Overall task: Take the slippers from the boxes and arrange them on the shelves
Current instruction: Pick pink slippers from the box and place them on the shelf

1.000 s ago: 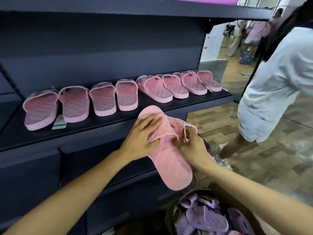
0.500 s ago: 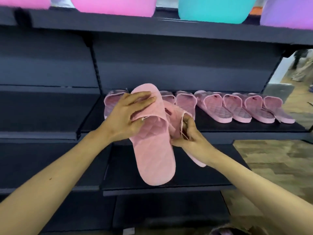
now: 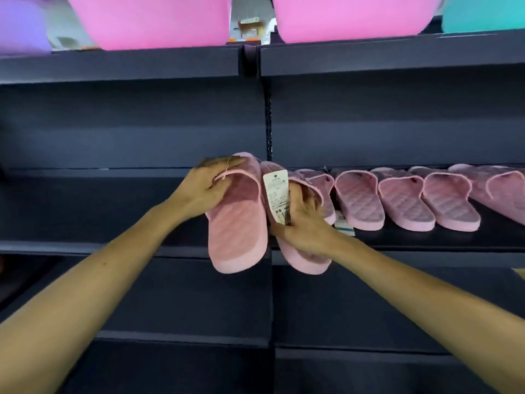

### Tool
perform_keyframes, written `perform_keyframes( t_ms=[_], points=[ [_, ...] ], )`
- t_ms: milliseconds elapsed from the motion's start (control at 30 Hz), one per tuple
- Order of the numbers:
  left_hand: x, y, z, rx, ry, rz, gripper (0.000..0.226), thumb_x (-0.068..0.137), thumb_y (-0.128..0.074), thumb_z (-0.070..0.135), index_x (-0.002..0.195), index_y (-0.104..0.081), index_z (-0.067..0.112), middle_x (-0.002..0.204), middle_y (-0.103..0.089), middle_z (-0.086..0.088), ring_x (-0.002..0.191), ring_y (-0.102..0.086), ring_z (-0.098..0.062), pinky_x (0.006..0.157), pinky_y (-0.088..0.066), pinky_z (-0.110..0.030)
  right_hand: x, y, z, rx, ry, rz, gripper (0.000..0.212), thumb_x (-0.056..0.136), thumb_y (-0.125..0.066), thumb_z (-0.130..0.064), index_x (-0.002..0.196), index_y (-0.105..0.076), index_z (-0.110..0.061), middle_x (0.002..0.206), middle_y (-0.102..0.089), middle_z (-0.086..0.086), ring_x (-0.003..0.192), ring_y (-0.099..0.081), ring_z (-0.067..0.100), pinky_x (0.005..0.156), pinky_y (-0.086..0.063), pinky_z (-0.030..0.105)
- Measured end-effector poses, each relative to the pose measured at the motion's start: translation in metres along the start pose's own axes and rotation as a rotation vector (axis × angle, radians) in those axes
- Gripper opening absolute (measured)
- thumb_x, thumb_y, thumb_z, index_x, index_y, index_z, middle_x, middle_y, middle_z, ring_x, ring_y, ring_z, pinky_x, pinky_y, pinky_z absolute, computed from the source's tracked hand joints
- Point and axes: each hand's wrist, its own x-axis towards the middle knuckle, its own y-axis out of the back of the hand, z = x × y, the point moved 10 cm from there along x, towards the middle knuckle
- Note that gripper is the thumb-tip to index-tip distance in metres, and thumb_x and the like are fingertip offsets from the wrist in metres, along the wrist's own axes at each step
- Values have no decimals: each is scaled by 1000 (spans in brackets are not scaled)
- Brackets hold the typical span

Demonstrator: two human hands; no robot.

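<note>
So we're facing the dark shelves [image 3: 412, 240]; pink tubs [image 3: 153, 21] sit up top; a row of pink slippers [image 3: 403, 200] lines the middle shelf on the right; just left of it, at the shelf's front edge, our left hand [image 3: 204, 191] grips the left slipper [image 3: 238, 231] by its strap; our right hand [image 3: 301, 223] wraps round the right slipper [image 3: 309, 263]; its white tag [image 3: 277, 194] sticks up.

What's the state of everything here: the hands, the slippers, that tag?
Left hand: grips a pink slipper by its strap.
Right hand: grips the second slipper, fingers curled at its strap.
Paper tag: upright against the second slipper, print showing.
Shelved slippers: lying flat in a row on the shelf.
</note>
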Motion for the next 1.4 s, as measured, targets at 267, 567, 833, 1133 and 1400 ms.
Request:
perform_keyframes(
  t_ms=[267, 567, 833, 1133, 1400],
  points=[
    [30, -59, -84, 302, 113, -283, 46, 94, -43, 20, 134, -43, 42, 144, -39, 4, 128, -32, -27, 108, -28, -41, 59, -71, 25, -227, -178, -189, 98, 67, -30, -61, 148, 7, -21, 157, 4, 8, 143, 10, 33, 115, 4, 43],
    [-26, -75, -104, 173, 376, -140, 68, 89, -51, 38, 146, -15, 27, 151, -10, -1, 133, -17, -30, 103, -32, -45, 92, -87, 40, -408, -99, -121, 51, 97, -32, -39, 144, -20, -24, 153, -25, -1, 141, -15, 32, 114, -6, 43],
    [-7, -120, -108, 167, 397, -251, 72, 94, -38, 48, 149, 2, 25, 155, 5, 4, 140, 20, -33, 115, -13, -47, 128, -80, 51, -452, -58, -82, 60, 87, -24, -52, 133, -44, -18, 138, -49, 2, 135, -33, 22, 108, -15, 35],
    [20, -125, -130, 129, 302, -265, 68, 86, -29, 45, 148, -13, 21, 155, -11, -1, 144, 7, -30, 116, -1, -42, 147, -81, 60, -399, -127, -83, 53, 95, -38, -43, 139, -38, -14, 145, -40, 10, 137, -29, 29, 112, -16, 41],
    [26, -87, -78, 220, 260, -109, 49, 95, -39, 32, 142, -32, 22, 152, -28, 0, 142, -12, -30, 113, -14, -50, 91, -44, 52, -301, 20, -54, 59, 89, -57, -21, 142, -34, -10, 144, -39, 14, 133, -36, 28, 111, -29, 32]
  ],
)
